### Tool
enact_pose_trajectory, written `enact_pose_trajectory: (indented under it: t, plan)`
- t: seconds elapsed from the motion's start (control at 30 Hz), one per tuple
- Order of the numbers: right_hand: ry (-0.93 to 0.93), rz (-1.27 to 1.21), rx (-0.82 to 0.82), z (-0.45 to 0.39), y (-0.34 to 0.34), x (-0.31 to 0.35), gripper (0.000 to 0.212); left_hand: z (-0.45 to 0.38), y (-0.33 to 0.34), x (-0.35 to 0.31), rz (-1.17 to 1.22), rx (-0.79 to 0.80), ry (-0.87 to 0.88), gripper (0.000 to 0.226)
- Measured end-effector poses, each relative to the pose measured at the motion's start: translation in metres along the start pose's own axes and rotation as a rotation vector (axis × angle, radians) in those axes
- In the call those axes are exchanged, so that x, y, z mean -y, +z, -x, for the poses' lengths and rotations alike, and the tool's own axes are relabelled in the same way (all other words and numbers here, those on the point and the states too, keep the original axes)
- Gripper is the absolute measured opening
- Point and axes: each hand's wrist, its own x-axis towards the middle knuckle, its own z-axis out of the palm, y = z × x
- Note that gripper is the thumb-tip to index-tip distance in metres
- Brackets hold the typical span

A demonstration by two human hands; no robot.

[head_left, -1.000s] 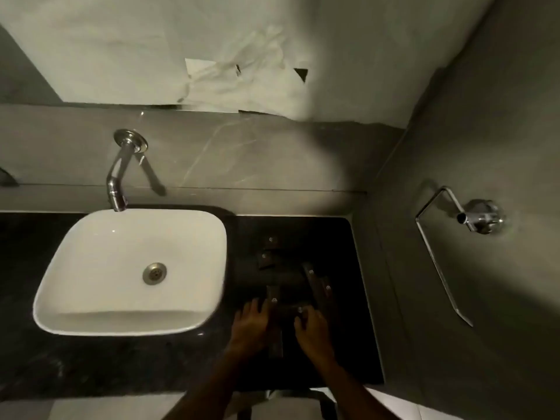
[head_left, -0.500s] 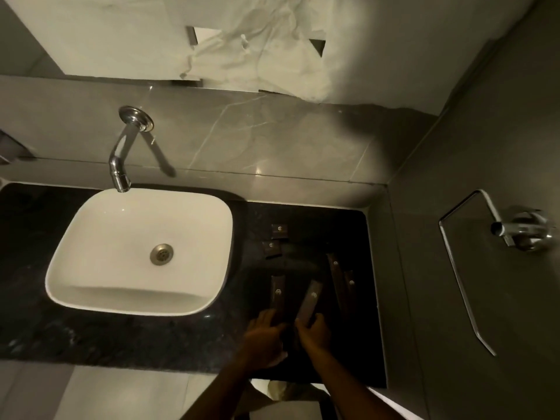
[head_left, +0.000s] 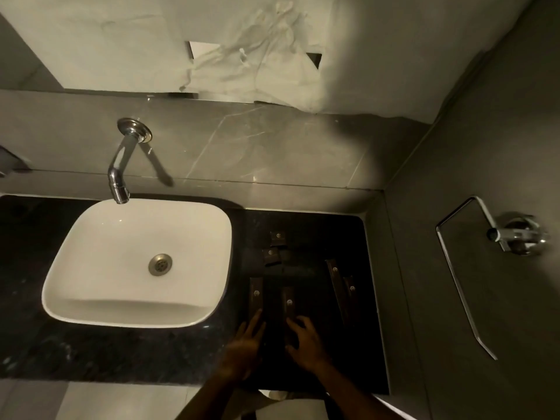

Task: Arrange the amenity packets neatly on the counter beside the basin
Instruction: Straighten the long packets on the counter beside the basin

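Observation:
Several dark brown amenity packets lie on the black counter (head_left: 318, 237) to the right of the white basin (head_left: 91, 237). Two small square packets (head_left: 278, 237) (head_left: 270, 256) sit at the back, one behind the other. Two long packets (head_left: 256, 295) (head_left: 289, 303) lie side by side, pointing away from me. Another pair of long packets (head_left: 335, 283) (head_left: 351, 291) lies slanted near the right wall. My left hand (head_left: 245, 344) is flat with fingers apart, its fingertips at the near end of the left long packet. My right hand (head_left: 303, 338) holds the near end of the middle long packet between fingers and thumb.
A chrome tap (head_left: 119, 174) juts from the back wall over the basin. A chrome towel ring (head_left: 454, 268) hangs on the right wall. The counter's front edge (head_left: 121, 380) runs just below my wrists. Crumpled paper (head_left: 257, 71) covers the mirror above.
The middle long packet has swung from a slant to lie parallel with the left one. My hands have moved apart, the left one opening flat by the left packet.

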Motion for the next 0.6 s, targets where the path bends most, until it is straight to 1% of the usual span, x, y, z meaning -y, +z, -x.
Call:
enact_pose_trajectory:
  t: [0.07, 0.23, 0.33, 0.5, 0.6]
  plan:
    - [-0.003, 0.006, 0.043, -0.002, -0.002, 0.006, 0.069, -0.001, 0.000, 0.007, -0.005, 0.031, -0.003, 0.067]
    - [-0.022, 0.080, 0.079, -0.011, -0.005, 0.015, 0.076, -0.001, -0.003, 0.010, -0.013, 0.052, -0.012, 0.070]
    - [-0.011, 0.057, 0.093, -0.011, -0.002, 0.018, 0.075, 0.004, 0.001, 0.011, 0.027, 0.052, -0.044, 0.072]
    - [-0.006, 0.046, 0.077, -0.012, -0.001, 0.015, 0.080, 0.007, 0.002, 0.009, 0.070, 0.026, -0.067, 0.075]
    - [-0.003, 0.061, 0.051, -0.013, 0.000, 0.017, 0.078, 0.013, -0.005, 0.006, 0.156, -0.038, -0.078, 0.075]
